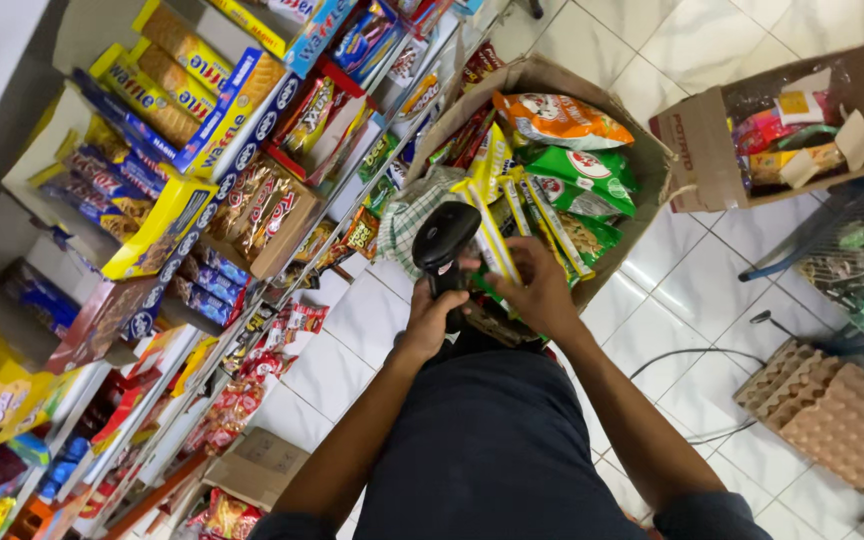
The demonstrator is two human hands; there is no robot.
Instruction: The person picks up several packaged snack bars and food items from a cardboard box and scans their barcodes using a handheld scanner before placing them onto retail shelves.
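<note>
Fingers [442, 300] grip black scanner [444, 240] — right hand [537, 290] holds yellow packet [492, 235].

Both bare forearms reach forward and converge ahead of the body. The left hand [430, 318] is curled in a closed grip, knuckles up, wrist straight. The right hand [542, 290] sits just beside it, palm down, fingers bent and closed in a pinch, wrist slightly flexed.

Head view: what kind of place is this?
Most likely a small grocery or convenience shop. Wire shelves are packed with boxed biscuits and snack packets, an open carton on the tiled floor holds bagged snacks, and the left hand holds a black barcode scanner while the right hand reaches into the carton.
</note>
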